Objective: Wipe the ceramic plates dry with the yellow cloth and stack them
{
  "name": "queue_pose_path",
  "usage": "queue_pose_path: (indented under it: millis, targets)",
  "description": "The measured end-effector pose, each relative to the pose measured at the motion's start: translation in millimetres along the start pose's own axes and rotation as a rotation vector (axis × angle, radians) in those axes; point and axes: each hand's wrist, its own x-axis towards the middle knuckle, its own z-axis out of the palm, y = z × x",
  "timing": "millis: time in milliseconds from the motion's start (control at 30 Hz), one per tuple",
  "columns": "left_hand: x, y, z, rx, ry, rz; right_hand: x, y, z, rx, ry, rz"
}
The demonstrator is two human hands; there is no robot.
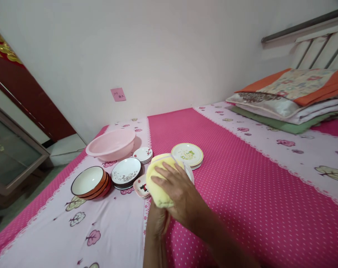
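A folded yellow cloth is between my two hands. My right hand lies over it from above, fingers spread and pressing on the cloth. Under the cloth is my left hand, closed round something the cloth covers; its fingertips are hidden. A white plate rim shows just behind my right hand, and I cannot tell whether it is held or resting. Beyond my hands sits a stack of yellow-rimmed plates. To the left of the cloth, partly hidden by it, are small pink-edged dishes.
Stacked orange bowls, dark-edged plates and small flowered saucers stand left. A pink basin is behind them. Folded bedding lies at the back right of the pink patterned bedsheet. The wall rises behind.
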Motion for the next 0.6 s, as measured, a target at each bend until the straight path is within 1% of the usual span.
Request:
queue_pose_path:
  millis: [67,100,133,200,300,367,433,533,600]
  targets:
    - [-0.7,-0.8,0.8,-0.264,-0.043,-0.063,-0.4,15.8,-1.9,-0.026,0.094,0.034]
    - [-1.1,-0.9,1.1,-0.339,-0.056,-0.104,-1.2,24.7,-3.0,-0.035,0.146,0.055]
    - [-1.5,-1.0,1.3,-0.367,-0.053,-0.138,-2.3,33.6,-4.0,-0.038,0.197,0.077]
    - [-2.1,-0.6,0.7,-0.387,-0.014,-0.158,-5.6,50.1,-6.0,-0.025,0.288,0.136]
    - [-1.2,0.9,-1.9,-0.432,0.049,-0.159,-10.8,65.6,-8.8,0.050,0.352,0.255]
    - [1.2,2.7,-3.8,-0.498,0.112,-0.170,-12.9,68.6,-9.8,0.106,0.351,0.329]
    - [4.6,5.5,-5.2,-0.589,0.198,-0.188,-13.3,67.3,-9.6,0.149,0.321,0.387]
    - [10.4,10.9,-6.3,-0.698,0.300,-0.217,-11.8,61.1,-7.3,0.186,0.221,0.452]
    - [13.7,14.2,-7.2,-0.726,0.322,-0.181,-11.1,55.6,-5.2,0.172,0.141,0.474]
